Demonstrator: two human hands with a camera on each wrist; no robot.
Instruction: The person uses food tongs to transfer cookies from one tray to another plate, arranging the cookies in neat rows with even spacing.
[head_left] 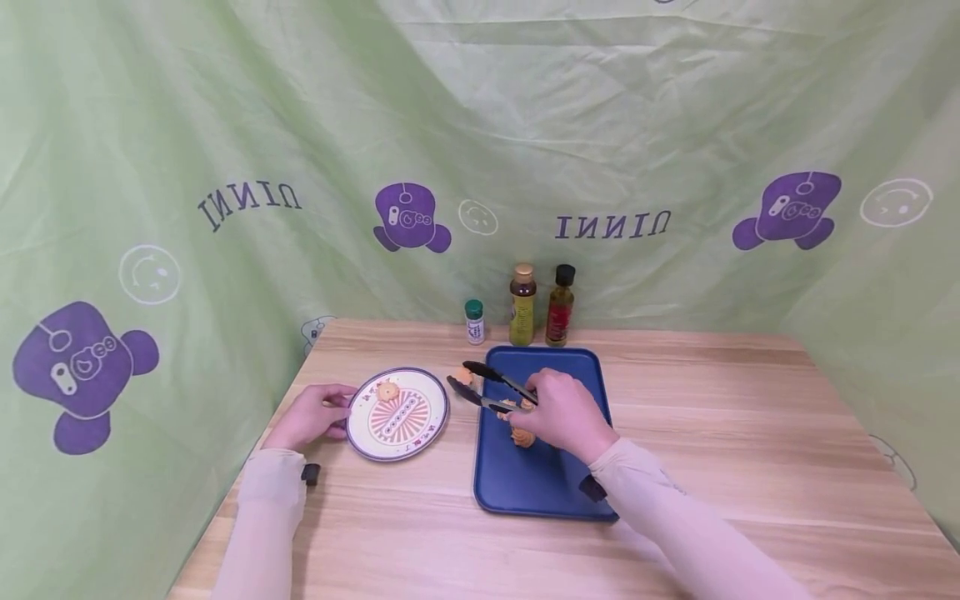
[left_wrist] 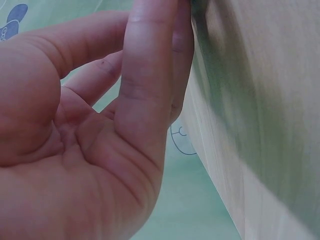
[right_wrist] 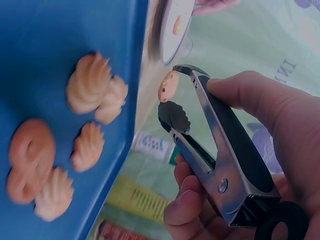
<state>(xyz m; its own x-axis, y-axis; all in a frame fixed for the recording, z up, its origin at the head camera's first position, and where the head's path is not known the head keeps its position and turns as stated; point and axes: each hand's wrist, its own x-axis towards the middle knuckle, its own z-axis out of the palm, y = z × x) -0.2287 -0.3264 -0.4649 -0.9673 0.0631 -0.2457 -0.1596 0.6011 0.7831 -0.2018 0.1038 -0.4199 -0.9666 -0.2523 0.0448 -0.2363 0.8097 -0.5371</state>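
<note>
My right hand (head_left: 567,414) grips metal tongs (right_wrist: 215,145) with black tips over the blue tray (head_left: 517,492). Between the tong tips is a small round cookie (right_wrist: 168,86), just past the tray's left edge. Several swirled cookies (right_wrist: 90,82) and a pretzel-shaped cookie (right_wrist: 31,160) lie on the tray, partly hidden by my hand in the head view. My left hand (head_left: 313,414) holds the left rim of a white plate (head_left: 427,400) with a blue edge and a printed red pattern. One cookie (head_left: 387,391) rests on that plate.
Behind the tray stand a green-capped shaker (head_left: 474,322), a bottle with a yellow-green label (head_left: 522,307) and a black-capped bottle with a red label (head_left: 560,307). A light green curtain (head_left: 480,125) hangs around the wooden table (head_left: 720,433).
</note>
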